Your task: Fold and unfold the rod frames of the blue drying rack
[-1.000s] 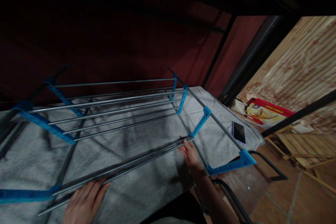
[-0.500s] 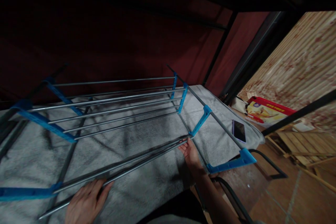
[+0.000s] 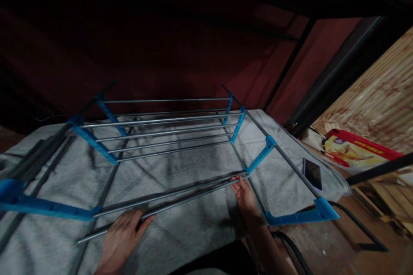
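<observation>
Rods (image 3: pixel 180 195), a loose bundle of thin grey metal ones, lie slantwise over the grey blanket (image 3: pixel 193 223) between two blue brackets of the rack (image 3: pixel 167 131). Left hand (image 3: pixel 124 240) rests on the bundle's near end, fingers slightly spread and laid over the rods. Right hand (image 3: pixel 247 195) meets the far end just beside a blue bracket (image 3: pixel 261 157), fingertips curled around the rod tips; how tightly it grips I cannot tell. A phone (image 3: pixel 312 174) lies on the blanket's right edge, well apart from both hands. A red box (image 3: pixel 358 152) sits beyond it.
</observation>
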Demonstrator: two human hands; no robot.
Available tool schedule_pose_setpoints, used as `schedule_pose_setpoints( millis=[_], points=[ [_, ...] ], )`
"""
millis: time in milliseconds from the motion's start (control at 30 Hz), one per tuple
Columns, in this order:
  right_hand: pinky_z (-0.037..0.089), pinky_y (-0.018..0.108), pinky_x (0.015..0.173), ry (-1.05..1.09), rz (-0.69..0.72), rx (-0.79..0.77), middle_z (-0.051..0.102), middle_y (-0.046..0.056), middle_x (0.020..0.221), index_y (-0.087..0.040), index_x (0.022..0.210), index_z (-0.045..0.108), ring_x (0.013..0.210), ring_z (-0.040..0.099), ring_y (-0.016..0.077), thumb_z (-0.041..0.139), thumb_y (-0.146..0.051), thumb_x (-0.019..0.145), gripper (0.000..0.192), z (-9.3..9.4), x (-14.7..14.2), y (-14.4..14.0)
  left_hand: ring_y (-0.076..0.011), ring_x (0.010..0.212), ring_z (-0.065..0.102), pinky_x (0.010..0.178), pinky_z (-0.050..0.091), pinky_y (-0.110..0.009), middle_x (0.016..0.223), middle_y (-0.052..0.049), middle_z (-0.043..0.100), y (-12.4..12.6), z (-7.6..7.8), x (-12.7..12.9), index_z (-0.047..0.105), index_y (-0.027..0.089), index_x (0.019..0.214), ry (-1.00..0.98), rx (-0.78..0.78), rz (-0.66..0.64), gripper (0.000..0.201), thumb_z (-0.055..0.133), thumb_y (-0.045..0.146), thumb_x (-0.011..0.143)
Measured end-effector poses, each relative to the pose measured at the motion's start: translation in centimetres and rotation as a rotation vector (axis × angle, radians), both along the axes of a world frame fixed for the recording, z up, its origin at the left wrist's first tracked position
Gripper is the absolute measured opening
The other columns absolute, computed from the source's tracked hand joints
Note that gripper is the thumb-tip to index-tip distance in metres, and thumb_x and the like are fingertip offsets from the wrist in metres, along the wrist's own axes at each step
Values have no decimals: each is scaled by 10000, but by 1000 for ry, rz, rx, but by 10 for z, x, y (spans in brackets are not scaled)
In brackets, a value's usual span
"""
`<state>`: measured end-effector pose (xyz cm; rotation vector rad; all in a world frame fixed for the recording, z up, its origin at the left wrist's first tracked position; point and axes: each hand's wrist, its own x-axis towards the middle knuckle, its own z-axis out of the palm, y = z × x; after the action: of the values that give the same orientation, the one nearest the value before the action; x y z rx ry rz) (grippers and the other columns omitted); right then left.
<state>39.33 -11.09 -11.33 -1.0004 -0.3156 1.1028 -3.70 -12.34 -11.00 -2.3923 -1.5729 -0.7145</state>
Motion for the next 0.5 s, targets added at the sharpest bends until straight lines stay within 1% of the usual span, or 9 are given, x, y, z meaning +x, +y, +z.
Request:
schedule_pose_setpoints(
  millis=[67, 167, 333, 400, 500],
  points=[
    [629, 437, 849, -16, -6, 0, 763, 50, 897, -268, 857, 705, 876, 721, 250, 908, -502, 703, 346, -5, 2, 1, -248, 760, 703, 741, 524, -372, 802, -43, 740, -1, 2, 3, 696, 230, 864, 15, 36, -4, 497, 437, 622, 1026],
    [638, 443, 819, -23, -11, -14, 764, 53, 867, -277, 836, 701, 842, 729, 254, 870, -546, 722, 337, -14, 9, 2, -232, 764, 698, 760, 521, -368, 804, -35, 735, -3, 7, 8, 694, 232, 847, 10, 20, 28, 505, 427, 617, 1036],
    [640, 518, 775, 16, -19, -70, 755, 105, 828, -282, 742, 693, 804, 740, 297, 815, -667, 663, 412, -28, 27, 4, -233, 800, 700, 795, 513, -375, 805, -52, 728, -7, 11, 13, 694, 225, 833, 25, -14, 62, 533, 398, 612, 1049],
    [630, 547, 775, 27, -25, -82, 736, 115, 795, -292, 690, 675, 782, 735, 314, 783, -693, 667, 415, -30, 33, 4, -238, 808, 700, 801, 513, -381, 806, -59, 726, -9, 12, 15, 693, 219, 828, 53, -45, 64, 541, 389, 606, 1053],
    [613, 572, 778, 46, -16, -72, 673, 91, 702, -306, 619, 623, 702, 695, 302, 744, -697, 684, 415, -30, 38, 2, -247, 830, 703, 811, 511, -387, 842, -75, 742, -11, 12, 16, 702, 204, 856, 100, -87, 50, 568, 369, 619, 1054]
  ],
)
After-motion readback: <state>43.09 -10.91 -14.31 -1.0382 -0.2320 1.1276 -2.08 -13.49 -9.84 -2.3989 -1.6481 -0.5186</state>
